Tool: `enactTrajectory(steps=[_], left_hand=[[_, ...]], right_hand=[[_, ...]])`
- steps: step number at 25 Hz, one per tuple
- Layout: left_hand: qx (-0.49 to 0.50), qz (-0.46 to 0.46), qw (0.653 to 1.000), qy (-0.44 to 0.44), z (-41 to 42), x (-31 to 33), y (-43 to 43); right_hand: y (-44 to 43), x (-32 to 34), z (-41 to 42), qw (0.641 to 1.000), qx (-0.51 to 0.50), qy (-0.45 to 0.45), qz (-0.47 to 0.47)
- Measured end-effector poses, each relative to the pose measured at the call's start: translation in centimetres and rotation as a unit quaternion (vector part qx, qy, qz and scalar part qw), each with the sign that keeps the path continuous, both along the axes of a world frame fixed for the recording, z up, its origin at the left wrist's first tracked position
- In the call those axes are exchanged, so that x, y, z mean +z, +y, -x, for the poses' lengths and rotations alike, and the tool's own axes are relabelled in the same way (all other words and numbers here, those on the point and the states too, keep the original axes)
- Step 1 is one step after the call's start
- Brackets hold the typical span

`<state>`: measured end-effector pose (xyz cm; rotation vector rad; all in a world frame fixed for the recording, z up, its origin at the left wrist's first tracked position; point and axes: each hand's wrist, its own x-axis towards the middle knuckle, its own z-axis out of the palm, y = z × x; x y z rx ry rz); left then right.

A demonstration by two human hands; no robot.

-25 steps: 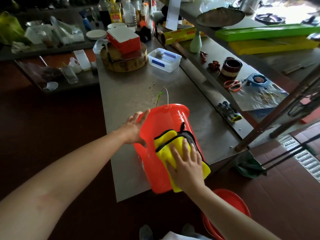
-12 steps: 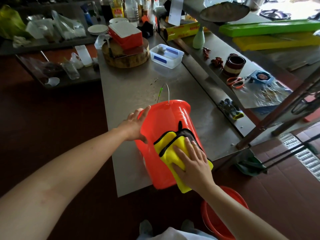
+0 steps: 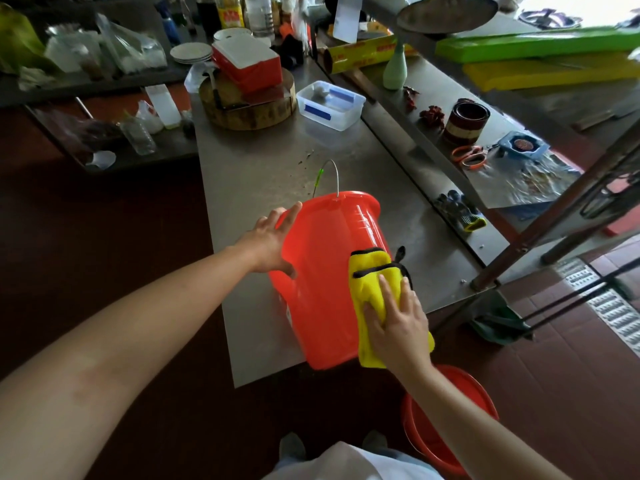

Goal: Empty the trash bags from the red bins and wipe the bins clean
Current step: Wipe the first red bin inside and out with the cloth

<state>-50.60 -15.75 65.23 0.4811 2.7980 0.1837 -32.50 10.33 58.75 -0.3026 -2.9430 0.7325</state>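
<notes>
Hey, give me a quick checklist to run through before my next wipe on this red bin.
1. Left hand steadies the red bin: ok, it rests against the bin's side near the rim.
2. Yellow cloth pressed on the bin's wall under the right hand: ok.
3. Bin well supported on the steel table: cannot tell, its base reaches the near edge.
4. Trash bag out: cannot tell, the mouth faces away.
5. Wire handle clear of both hands: ok.
6. Second red bin waiting on the floor: ok.
</notes>
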Motion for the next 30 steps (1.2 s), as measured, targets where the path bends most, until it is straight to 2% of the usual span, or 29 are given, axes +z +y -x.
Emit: enactTrajectory(steps=[2,4,10,16,20,24,30], left_hand=[[-0.002,-0.003,1.000,0.003,-0.1,-0.1,-0.2],[0.001,-0.009,1.000,0.000,-0.1,-0.2,-0.4],[0.006,-0.038,0.999,0.003,-0.5,-1.3,-1.8],[0.012,-0.046,0.999,0.014,-0.9,-1.6,-1.3],[-0.016,-0.066,0.997,-0.028,-0.3,-0.6,-2.0],[-0.031,-0.072,0.995,-0.056,0.3,0.2,-2.7],[-0.033,-0.091,0.995,-0.039,0.4,-0.1,-2.6]], right_hand=[[-2.3,-0.4,-1.7,0.989,0.083,0.044,-0.111],[-3.8,-1.2,-2.8,0.969,0.163,0.062,-0.173],[-3.0,-2.2,-3.2,0.937,0.265,0.075,-0.216],[-0.1,-1.7,-2.9,0.957,0.213,0.068,-0.184],[-1.8,-0.5,-1.4,0.961,0.196,0.033,-0.194],[-4.7,1.1,3.2,0.968,0.171,-0.009,-0.184],[-8.2,3.7,11.9,0.974,0.162,-0.026,-0.159]])
